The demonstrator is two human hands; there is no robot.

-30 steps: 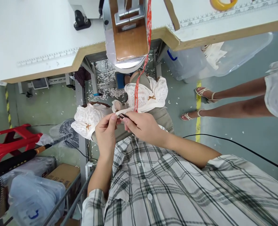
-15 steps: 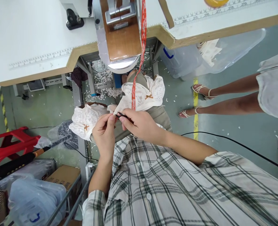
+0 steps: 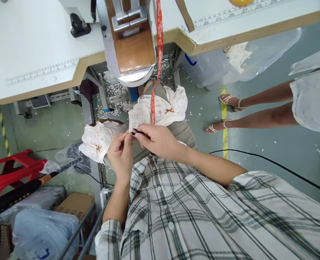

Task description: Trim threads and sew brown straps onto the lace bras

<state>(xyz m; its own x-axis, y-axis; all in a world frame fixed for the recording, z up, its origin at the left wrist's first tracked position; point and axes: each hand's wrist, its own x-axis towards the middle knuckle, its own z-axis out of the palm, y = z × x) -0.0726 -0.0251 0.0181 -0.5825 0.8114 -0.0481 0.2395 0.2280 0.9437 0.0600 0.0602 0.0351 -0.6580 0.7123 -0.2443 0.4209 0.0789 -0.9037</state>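
Over my lap lies a white lace bra (image 3: 163,107) with a small brown bow. My left hand (image 3: 121,151) pinches the edge of this bra between thumb and fingertips. My right hand (image 3: 160,142) is closed around small black thread snips (image 3: 138,132); their dark tips point left, right by my left fingertips, and the rest is hidden in the palm. A second white lace piece with a brown bow (image 3: 96,142) rests on my left thigh, beyond my left hand. A red printed strap (image 3: 160,39) hangs from above, down across the bra.
A sewing machine (image 3: 134,47) stands at the white table's edge (image 3: 47,85) ahead. Clear plastic tubs (image 3: 205,68) hold white cloth at the right, near another person's legs (image 3: 270,95). At the left are a red stool (image 3: 11,168), a black pole (image 3: 21,189) and a cardboard box (image 3: 75,206).
The bra's edge beside my fingertips now spreads more upright, showing more lace. Both hands keep nearly the same place, and the snips stay at the edge. The view has shifted slightly.
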